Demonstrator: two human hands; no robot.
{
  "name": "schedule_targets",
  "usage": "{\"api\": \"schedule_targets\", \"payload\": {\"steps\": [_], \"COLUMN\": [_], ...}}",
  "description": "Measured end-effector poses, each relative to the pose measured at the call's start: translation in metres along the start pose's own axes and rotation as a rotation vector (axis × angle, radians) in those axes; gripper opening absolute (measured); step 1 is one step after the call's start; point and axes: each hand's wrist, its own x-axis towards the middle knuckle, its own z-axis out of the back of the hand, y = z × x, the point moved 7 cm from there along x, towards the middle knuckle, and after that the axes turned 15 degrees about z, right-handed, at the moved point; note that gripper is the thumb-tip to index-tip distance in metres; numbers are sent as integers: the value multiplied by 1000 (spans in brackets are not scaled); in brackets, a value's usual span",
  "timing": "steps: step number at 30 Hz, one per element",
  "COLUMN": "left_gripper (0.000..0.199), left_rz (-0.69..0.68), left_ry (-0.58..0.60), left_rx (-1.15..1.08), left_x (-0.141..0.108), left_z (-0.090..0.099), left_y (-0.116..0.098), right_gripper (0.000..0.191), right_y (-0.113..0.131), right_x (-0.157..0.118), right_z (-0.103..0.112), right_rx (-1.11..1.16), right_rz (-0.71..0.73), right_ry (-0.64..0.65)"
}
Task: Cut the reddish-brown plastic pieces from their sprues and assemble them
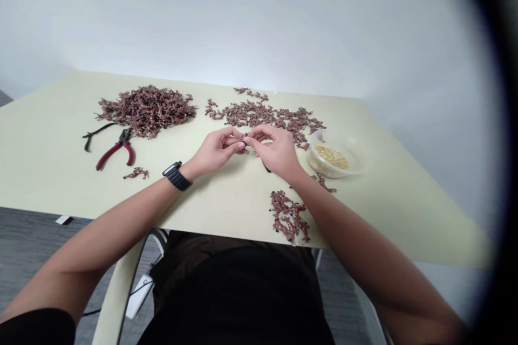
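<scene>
My left hand (216,150) and my right hand (277,151) meet fingertip to fingertip above the middle of the table. Pinched in my left fingers is a small brown figurine (245,135), mostly hidden by the fingers. My right thumb and forefinger are closed right against it; whatever tiny part they grip is too small to make out. A dark tip (266,167) of some object shows beneath my right hand. Just right of that hand stands a clear plastic bowl (358,164) holding many tiny gold-coloured metal pieces (332,157).
A big heap of brown figurines (149,109) lies at the back left, with a flatter spread (259,114) behind my hands. Red-handled pliers (117,151) and a black-handled tool (97,132) rest at left. A smaller figurine pile (288,215) sits by the table's front edge.
</scene>
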Motion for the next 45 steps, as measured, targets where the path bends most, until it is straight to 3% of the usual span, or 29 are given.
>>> {"api": "schedule_targets", "payload": {"steps": [9, 17, 23, 27, 34, 39, 45], "left_gripper": [29, 28, 25, 21, 18, 20, 32], "left_rz": [-31, -54, -86, -170, -293, -213, -5], "left_ry": [-59, -126, -163, -227, -298, -229, -55], "left_rx": [62, 76, 154, 368, 642, 393, -4], "left_x": [-4, -5, -6, -12, -19, -15, -5], "left_z": [-3, -3, -2, -2, -2, -1, -4], "left_y": [-2, 0, -4, -14, -24, -22, -6], "right_gripper": [11, 16, 15, 16, 28, 34, 29], "right_y": [11, -1, 2, -7, -29, -32, -17], "right_x": [0, -3, -3, -5, -12, -12, -4], "right_z": [-1, -5, -5, -7, -20, -21, -7], "right_rx": [-149, -78, -67, 46, 539, 638, 245], "right_rz": [80, -41, -42, -163, -495, -525, -225], "right_ry": [51, 5, 8, -16, -11, 42, 9]}}
